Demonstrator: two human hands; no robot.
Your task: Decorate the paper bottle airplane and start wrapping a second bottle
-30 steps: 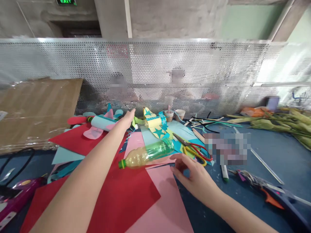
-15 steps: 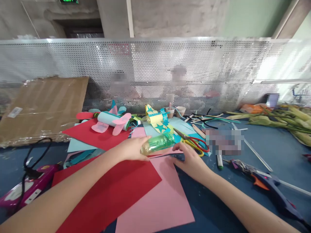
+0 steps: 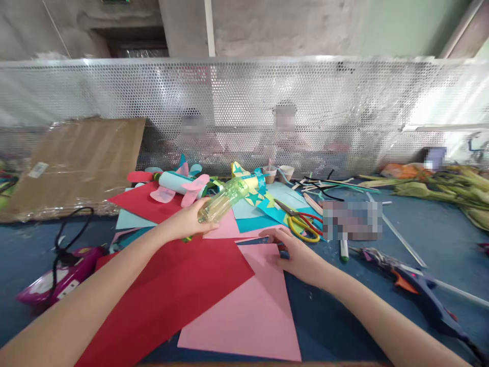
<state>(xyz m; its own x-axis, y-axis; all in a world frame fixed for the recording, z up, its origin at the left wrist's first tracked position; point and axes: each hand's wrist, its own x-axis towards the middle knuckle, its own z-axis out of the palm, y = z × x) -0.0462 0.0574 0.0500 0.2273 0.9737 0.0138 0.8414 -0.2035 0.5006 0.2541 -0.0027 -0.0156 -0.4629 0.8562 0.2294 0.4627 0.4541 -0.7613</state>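
My left hand is closed around the lower end of a clear, green-tinted plastic bottle, which tilts up toward the far right. Part of that bottle overlaps a yellow paper craft with teal stars behind it. Beside the far edge of a pink sheet, my right hand has loosely curved fingers with a gap to the thumb and nothing visible between them. Scissors with yellow and red handles lie just beyond it. A red sheet spreads below my left hand, overlapping the pink one.
To the right lie a glue gun and a green-ended marker. A purple power strip is on the left. Further back are a bottle craft with pink petals, cardboard, paper cups, dried husks and a perforated panel.
My left hand has carried the bottle left and slightly away, and its far end now points more upward. The right hand has shifted only slightly and its fingers have curled a little.
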